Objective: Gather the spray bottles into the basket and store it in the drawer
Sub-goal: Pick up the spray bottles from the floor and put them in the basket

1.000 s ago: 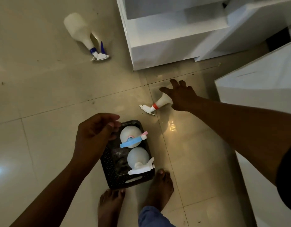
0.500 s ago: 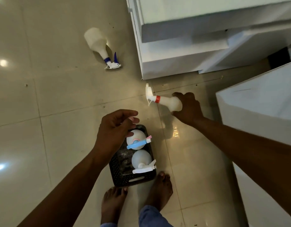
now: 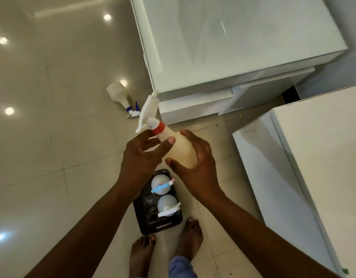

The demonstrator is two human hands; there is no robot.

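Note:
A white spray bottle with a red collar (image 3: 180, 146) is held up in the air above the floor. My right hand (image 3: 195, 163) wraps its body from the right. My left hand (image 3: 141, 155) touches its neck, thumb on the shoulder. Below them a black basket (image 3: 145, 219) stands on the floor by my feet, with two white spray bottles (image 3: 160, 184) (image 3: 167, 205) upright in it. Another white spray bottle with a blue collar (image 3: 121, 97) lies on the floor to the upper left.
A white cabinet with a glass top (image 3: 233, 43) stands ahead, with its lower drawer (image 3: 197, 107) pulled out. Another white unit (image 3: 305, 163) stands on the right. My bare feet (image 3: 167, 251) are just behind the basket on the glossy tiled floor.
My right hand has lifted the red-collared bottle off the floor and brought it over the basket. My left hand has risen from the basket to the bottle's neck. The view has tilted up.

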